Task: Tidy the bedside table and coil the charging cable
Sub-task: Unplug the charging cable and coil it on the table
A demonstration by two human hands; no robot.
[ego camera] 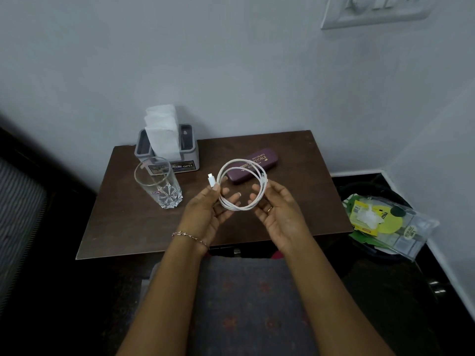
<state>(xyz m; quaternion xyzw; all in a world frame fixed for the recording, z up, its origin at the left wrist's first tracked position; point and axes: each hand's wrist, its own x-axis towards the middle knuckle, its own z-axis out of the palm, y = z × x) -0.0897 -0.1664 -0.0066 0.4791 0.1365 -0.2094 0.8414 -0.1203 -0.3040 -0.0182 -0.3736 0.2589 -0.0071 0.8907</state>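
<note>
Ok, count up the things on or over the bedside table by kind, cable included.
drinking glass: 1
tissue holder: 1
spectacle case: 1
charging cable, coiled, held by left hand and right hand: 1
Total: 4

White charging cable [240, 208], wound into a loose round coil of a few loops, held in the air above the dark wooden bench [128, 227]. Pinched on its left side by the left hand [205, 209] and on its right by the right hand [277, 211], open face toward the camera. White plug end [211, 180] poking out at upper left, just above the left thumb.
</note>
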